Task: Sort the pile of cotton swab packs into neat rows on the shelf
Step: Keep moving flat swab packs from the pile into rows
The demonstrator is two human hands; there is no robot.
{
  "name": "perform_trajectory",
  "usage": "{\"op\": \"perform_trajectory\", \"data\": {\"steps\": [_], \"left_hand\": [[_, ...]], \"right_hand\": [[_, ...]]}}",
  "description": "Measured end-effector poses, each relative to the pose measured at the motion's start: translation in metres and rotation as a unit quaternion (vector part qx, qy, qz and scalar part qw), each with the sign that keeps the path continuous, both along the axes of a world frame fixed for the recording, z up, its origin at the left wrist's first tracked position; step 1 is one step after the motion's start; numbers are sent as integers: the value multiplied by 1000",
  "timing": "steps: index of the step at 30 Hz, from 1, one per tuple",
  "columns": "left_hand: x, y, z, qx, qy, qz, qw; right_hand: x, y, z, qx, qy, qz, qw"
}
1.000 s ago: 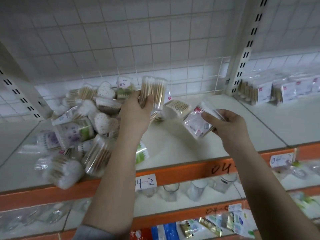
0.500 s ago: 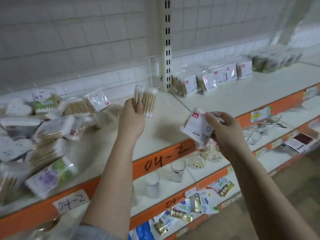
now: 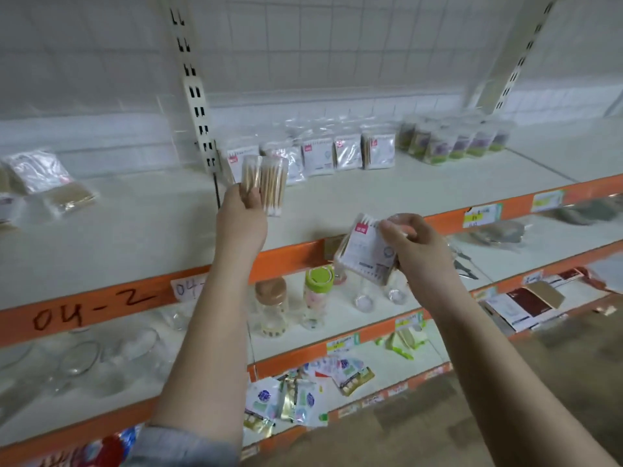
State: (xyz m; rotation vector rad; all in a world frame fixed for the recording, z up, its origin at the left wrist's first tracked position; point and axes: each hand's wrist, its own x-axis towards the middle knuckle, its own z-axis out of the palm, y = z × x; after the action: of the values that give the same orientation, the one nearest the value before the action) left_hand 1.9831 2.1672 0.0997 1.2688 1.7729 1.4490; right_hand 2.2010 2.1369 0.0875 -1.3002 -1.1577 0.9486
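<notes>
My left hand holds up two clear packs of wooden-stick swabs above the white top shelf. My right hand grips a flat bagged swab pack with a red label in front of the shelf's orange edge. A row of similar red-labelled bags stands at the back of the shelf, right of the upright post. Further right stands a row of purple-and-green swab packs. Only a few packs of the pile show at the far left.
A slotted white upright post rises just left of my left hand. Lower shelves hold glass bottles and jars, clear bowls and loose sachets. The orange shelf edge carries handwritten and printed labels.
The view has swung right: the pile has slid to the far left edge and the sorted rows are now centred. Both hands still hold their packs, carried right along the shelf.
</notes>
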Motion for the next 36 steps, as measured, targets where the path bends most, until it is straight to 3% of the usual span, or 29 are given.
{"op": "perform_trajectory", "data": {"steps": [18,26,36], "left_hand": [[84,122,8,15,19,42,999],[82,176,16,13,23,57,998],[73,180,14,-16,30,89,995]], "right_hand": [[93,131,5,16,-35,36,999],[78,220,18,1,-23,152,988],[53,285,32,5,-106,290,951]]}}
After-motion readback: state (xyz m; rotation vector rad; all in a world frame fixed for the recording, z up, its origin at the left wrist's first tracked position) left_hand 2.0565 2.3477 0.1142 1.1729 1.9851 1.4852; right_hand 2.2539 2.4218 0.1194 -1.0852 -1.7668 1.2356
